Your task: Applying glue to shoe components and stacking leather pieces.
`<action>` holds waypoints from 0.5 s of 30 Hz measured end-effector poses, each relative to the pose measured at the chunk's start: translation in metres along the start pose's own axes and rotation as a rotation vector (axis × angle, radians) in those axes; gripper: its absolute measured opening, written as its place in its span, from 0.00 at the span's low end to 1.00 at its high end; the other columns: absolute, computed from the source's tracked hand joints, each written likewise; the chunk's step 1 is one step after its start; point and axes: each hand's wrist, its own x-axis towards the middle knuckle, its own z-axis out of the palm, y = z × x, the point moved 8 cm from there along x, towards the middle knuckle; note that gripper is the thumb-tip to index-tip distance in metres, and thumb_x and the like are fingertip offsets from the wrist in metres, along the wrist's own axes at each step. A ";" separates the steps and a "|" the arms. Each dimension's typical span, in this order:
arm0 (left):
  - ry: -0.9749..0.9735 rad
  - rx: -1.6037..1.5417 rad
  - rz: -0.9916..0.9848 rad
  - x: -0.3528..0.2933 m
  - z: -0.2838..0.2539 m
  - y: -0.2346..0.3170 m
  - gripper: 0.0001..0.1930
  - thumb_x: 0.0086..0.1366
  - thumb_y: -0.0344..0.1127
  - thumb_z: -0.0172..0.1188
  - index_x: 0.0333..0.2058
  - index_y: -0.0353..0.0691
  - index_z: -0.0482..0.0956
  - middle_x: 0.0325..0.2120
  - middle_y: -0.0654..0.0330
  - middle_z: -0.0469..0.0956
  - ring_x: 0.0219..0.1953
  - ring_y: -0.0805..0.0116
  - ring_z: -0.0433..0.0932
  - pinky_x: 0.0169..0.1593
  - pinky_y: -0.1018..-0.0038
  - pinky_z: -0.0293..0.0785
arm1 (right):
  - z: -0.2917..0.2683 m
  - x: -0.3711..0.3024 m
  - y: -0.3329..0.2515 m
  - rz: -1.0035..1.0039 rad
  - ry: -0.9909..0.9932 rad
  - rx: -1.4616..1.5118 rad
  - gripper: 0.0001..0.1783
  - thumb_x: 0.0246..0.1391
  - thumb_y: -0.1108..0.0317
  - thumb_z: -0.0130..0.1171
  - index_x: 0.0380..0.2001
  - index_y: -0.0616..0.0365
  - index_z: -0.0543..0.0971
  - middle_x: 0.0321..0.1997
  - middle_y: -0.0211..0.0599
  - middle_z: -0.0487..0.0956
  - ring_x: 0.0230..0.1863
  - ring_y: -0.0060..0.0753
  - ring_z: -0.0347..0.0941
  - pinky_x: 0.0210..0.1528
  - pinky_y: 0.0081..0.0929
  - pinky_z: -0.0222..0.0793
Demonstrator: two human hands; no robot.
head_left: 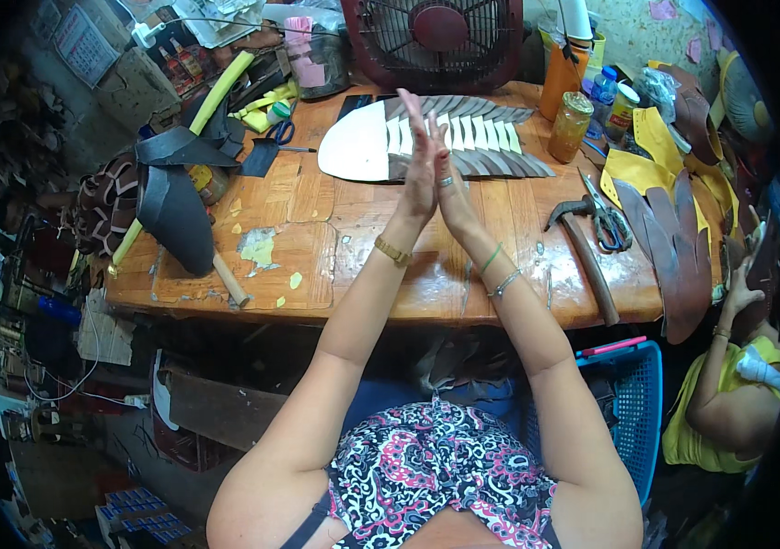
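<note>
Your left hand (420, 160) and right hand (449, 188) are pressed palm to palm, fingers straight, holding nothing; the fanned leather strips (472, 137) lie just beyond them, long axis left-right.

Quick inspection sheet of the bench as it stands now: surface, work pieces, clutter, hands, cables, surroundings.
Surface: wooden workbench, worn, with yellow scraps and a pale patch of residue.
Work pieces: fanned row of grey and white cut strips beside a white oval sheet, lying behind the hands.
Clutter: hammer, scissors, amber jar, yellow cut pieces, brown leather pieces, dark shoe form.
Hands: left hand and right hand raised above the bench, palms pressed together, fingers straight, holding nothing visible.
Cables: white cable hanging left of the bench.
Surroundings: red fan behind, blue basket at right, another person's hand at the far right.
</note>
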 end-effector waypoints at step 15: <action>-0.080 -0.025 0.020 0.004 0.001 -0.001 0.53 0.63 0.85 0.30 0.75 0.67 0.20 0.78 0.48 0.37 0.78 0.46 0.41 0.77 0.48 0.37 | 0.012 0.003 -0.004 -0.186 -0.043 -0.125 0.49 0.66 0.26 0.29 0.80 0.42 0.43 0.83 0.56 0.32 0.82 0.55 0.19 0.80 0.51 0.31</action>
